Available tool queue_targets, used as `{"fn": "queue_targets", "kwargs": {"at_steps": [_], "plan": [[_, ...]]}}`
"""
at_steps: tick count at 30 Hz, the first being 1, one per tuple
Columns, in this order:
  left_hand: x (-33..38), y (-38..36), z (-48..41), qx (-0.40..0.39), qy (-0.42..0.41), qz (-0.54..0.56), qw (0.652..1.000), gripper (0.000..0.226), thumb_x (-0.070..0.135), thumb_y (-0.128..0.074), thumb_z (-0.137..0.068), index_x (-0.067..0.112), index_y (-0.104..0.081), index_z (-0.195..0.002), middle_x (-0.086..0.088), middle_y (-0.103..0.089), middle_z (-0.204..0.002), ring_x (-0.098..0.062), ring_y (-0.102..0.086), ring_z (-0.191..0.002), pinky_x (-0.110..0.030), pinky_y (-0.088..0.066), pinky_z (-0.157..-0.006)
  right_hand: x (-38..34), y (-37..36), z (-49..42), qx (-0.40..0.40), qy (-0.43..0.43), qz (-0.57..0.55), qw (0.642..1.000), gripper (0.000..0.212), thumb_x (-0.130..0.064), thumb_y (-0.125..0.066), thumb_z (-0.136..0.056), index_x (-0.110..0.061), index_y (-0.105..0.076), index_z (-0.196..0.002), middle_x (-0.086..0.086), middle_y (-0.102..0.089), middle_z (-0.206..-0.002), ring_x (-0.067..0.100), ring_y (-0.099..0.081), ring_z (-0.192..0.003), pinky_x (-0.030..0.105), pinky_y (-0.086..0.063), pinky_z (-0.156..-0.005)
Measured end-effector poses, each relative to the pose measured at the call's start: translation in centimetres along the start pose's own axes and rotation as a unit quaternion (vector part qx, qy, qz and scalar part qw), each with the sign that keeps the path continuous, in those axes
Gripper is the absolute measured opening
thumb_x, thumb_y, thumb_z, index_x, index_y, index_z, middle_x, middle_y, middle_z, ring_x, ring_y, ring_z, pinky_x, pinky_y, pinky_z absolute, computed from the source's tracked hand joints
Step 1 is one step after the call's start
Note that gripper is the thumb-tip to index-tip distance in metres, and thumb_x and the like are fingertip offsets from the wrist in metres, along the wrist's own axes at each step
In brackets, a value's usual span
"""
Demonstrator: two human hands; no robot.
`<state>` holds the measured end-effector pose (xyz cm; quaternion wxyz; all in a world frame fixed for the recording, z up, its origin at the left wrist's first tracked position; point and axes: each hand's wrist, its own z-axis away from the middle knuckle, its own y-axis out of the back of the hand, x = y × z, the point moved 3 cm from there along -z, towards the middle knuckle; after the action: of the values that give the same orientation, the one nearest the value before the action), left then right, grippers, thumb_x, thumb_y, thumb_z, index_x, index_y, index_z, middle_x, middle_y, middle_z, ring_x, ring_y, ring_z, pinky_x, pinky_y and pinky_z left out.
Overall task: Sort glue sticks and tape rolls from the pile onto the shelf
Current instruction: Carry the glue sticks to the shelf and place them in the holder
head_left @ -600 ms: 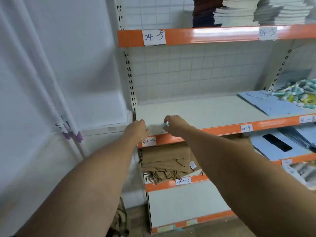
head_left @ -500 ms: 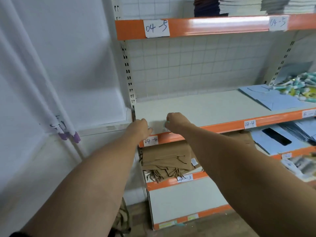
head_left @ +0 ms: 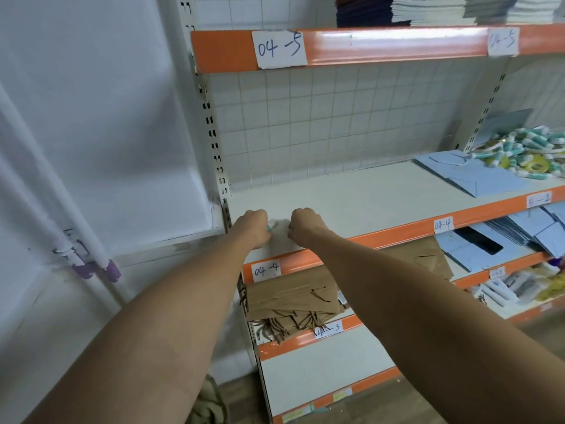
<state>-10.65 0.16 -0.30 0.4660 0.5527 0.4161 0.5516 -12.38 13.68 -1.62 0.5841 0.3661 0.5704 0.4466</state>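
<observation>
Most of the glue stick (head_left: 271,227) is hidden. Only a small teal tip shows, just above the left 04-4 label (head_left: 267,269), on the shelf (head_left: 351,203). The left hand (head_left: 254,228) is curled round it. The right hand (head_left: 303,223) is curled too, and I cannot tell what is inside. The tip points sideways at the right hand. The pile (head_left: 526,154) lies far right of the label, cut off.
</observation>
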Motion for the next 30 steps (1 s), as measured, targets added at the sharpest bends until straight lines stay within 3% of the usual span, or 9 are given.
{"fn": "queue_targets", "kwargs": {"at_steps": [2,4,8,10,13,17,24,26,30], "plan": [[1.3,-0.2,-0.7,0.004,-0.016,0.0,1.0,0.019,0.023,-0.057,-0.09,0.008,-0.051,-0.1,-0.012,-0.054,-0.096,-0.028,-0.052,-0.078,-0.031,-0.037,-0.061,1.1,0.8,0.2,0.021,-0.002,-0.011,1.0,0.021,-0.009,-0.053,-0.091,-0.004,-0.053,-0.112,0.016,-0.049,-0.123,0.038,-0.053,-0.112,0.039,-0.048,-0.088],[3.1,-0.4,-1.5,0.006,-0.038,0.012,0.999,0.029,0.023,-0.059,-0.088,0.008,-0.048,-0.11,-0.013,-0.054,-0.103,-0.03,-0.052,-0.083,-0.033,-0.038,-0.064,2.8,2.0,0.4,0.049,-0.006,-0.024,0.998,0.029,-0.01,-0.051,-0.092,-0.004,-0.047,-0.12,0.017,-0.048,-0.125,0.039,-0.053,-0.113,0.04,-0.045,-0.09],[8.6,-1.3,-2.7,0.004,-0.094,0.038,0.995,0.03,0.029,-0.054,-0.092,0.01,-0.047,-0.114,-0.014,-0.057,-0.11,-0.03,-0.052,-0.086,-0.033,-0.035,-0.064,8.7,4.1,1.1,0.094,-0.031,-0.076,0.992,0.024,-0.014,-0.041,-0.093,-0.007,-0.043,-0.115,0.018,-0.056,-0.119,0.039,-0.056,-0.107,0.04,-0.044,-0.083],[12.0,-1.9,-3.2,-0.006,-0.124,0.034,0.992,0.031,0.03,-0.052,-0.093,0.01,-0.046,-0.115,-0.013,-0.057,-0.112,-0.031,-0.054,-0.091,-0.034,-0.038,-0.066,12.6,5.0,1.8,0.1,-0.051,-0.078,0.991,0.027,-0.017,-0.042,-0.092,-0.013,-0.043,-0.119,0.016,-0.056,-0.117,0.038,-0.056,-0.104,0.044,-0.047,-0.087],[18.1,-2.9,-4.0,-0.017,-0.179,0.017,0.984,0.03,0.027,-0.051,-0.093,0.008,-0.047,-0.116,-0.015,-0.056,-0.115,-0.032,-0.055,-0.096,-0.034,-0.038,-0.068,19.2,6.7,3.2,0.121,-0.094,-0.035,0.987,0.031,-0.021,-0.044,-0.092,-0.021,-0.047,-0.123,0.011,-0.055,-0.118,0.034,-0.051,-0.106,0.044,-0.044,-0.086],[27.8,-5.0,-4.1,-0.024,-0.248,0.01,0.968,0.032,0.033,-0.057,-0.09,0.011,-0.048,-0.111,-0.012,-0.057,-0.111,-0.03,-0.054,-0.092,-0.035,-0.042,-0.069,28.3,9.2,6.0,0.153,-0.15,0.02,0.977,0.032,-0.017,-0.046,-0.088,-0.019,-0.05,-0.12,0.007,-0.058,-0.119,0.032,-0.047,-0.11,0.043,-0.035,-0.083],[46.0,-11.4,-0.6,-0.051,-0.389,0.018,0.92,0.022,0.024,-0.059,-0.087,0.013,-0.051,-0.104,-0.01,-0.059,-0.111,-0.027,-0.056,-0.091,-0.034,-0.042,-0.069,44.4,11.2,14.9,0.174,-0.24,0.017,0.955,0.032,-0.011,-0.052,-0.087,-0.016,-0.053,-0.119,0.01,-0.058,-0.115,0.032,-0.055,-0.101,0.044,-0.05,-0.079],[50.1,-13.8,0.8,-0.066,-0.41,0.017,0.91,0.019,0.026,-0.061,-0.087,0.016,-0.052,-0.1,-0.008,-0.059,-0.107,-0.027,-0.057,-0.092,-0.036,-0.047,-0.076,48.4,11.5,17.8,0.182,-0.265,0.005,0.947,0.031,-0.016,-0.056,-0.089,-0.016,-0.051,-0.12,0.01,-0.061,-0.115,0.032,-0.057,-0.103,0.043,-0.05,-0.08],[57.6,-19.2,4.2,-0.099,-0.459,0.005,0.883,0.022,0.025,-0.06,-0.086,0.014,-0.053,-0.104,-0.007,-0.056,-0.108,-0.03,-0.055,-0.093,-0.034,-0.04,-0.069,56.1,11.3,24.3,0.179,-0.318,-0.003,0.931,0.028,-0.022,-0.056,-0.089,-0.023,-0.054,-0.117,0.006,-0.061,-0.116,0.031,-0.055,-0.105,0.04,-0.043,-0.076]]}}
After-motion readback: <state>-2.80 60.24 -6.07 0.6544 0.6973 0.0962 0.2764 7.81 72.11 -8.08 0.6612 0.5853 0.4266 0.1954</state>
